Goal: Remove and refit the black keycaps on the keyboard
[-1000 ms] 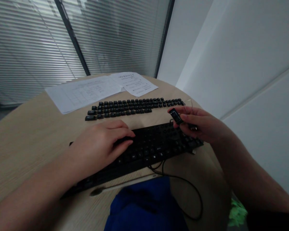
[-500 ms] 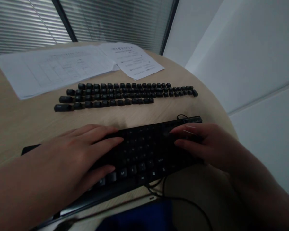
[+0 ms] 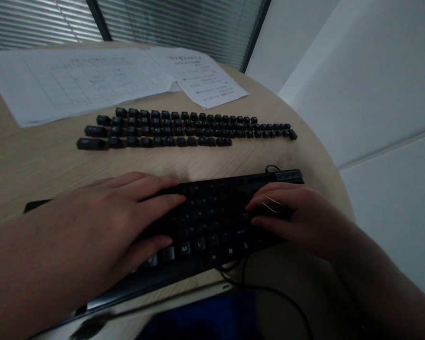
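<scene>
A black keyboard [image 3: 212, 210] lies slantwise on the table, with many of its keycaps off and several, such as M and L, still seated along the near side. Across its left part rests my left hand [image 3: 127, 212], fingers spread on the board and holding nothing. Over the right part, my right hand [image 3: 290, 208] is closed round a small tool with thin wire prongs, which looks like a keycap puller [image 3: 272, 205]. Its grip is hidden in my fingers. Whether the prongs touch a key is too dark to tell.
Beyond the keyboard, loose black keycaps [image 3: 156, 131] stand in rows. Printed papers [image 3: 92, 80] lie at the back. A black cable [image 3: 276, 287] curls off the near side, beside a dark blue object [image 3: 201, 316]. The curved table edge and white wall [image 3: 386, 94] are on the right.
My right hand has shifted left and nearer me over the keyboard, and the wire prongs show more clearly. My left hand keeps its place on the board. The view has tilted slightly.
</scene>
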Available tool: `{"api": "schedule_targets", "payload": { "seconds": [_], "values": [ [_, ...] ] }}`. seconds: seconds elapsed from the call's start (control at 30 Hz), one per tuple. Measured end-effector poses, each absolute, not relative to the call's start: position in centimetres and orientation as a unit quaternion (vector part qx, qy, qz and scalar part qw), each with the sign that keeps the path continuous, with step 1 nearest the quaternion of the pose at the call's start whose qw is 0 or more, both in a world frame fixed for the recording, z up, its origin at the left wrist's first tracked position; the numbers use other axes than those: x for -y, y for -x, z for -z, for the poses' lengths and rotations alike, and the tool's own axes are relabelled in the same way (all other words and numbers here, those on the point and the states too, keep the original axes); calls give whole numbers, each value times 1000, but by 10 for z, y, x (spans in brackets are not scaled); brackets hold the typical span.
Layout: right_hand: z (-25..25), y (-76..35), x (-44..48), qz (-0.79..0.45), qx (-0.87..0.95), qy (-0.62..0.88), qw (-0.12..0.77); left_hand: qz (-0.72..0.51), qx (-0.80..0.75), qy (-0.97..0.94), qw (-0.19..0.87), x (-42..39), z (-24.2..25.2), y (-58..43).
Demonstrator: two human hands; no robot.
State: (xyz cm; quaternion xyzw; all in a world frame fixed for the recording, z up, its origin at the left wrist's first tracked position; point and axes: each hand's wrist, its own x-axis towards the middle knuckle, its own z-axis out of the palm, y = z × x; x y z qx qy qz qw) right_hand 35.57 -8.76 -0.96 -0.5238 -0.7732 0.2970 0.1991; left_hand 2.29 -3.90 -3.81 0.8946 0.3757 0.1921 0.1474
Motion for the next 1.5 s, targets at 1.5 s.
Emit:
{"api": "schedule_targets", "payload": {
  "seconds": [1.5],
  "values": [
    [8, -369, 86, -205, 841, 488, 108, -89, -338, -926, 141, 33, 21, -38]
  ]
}}
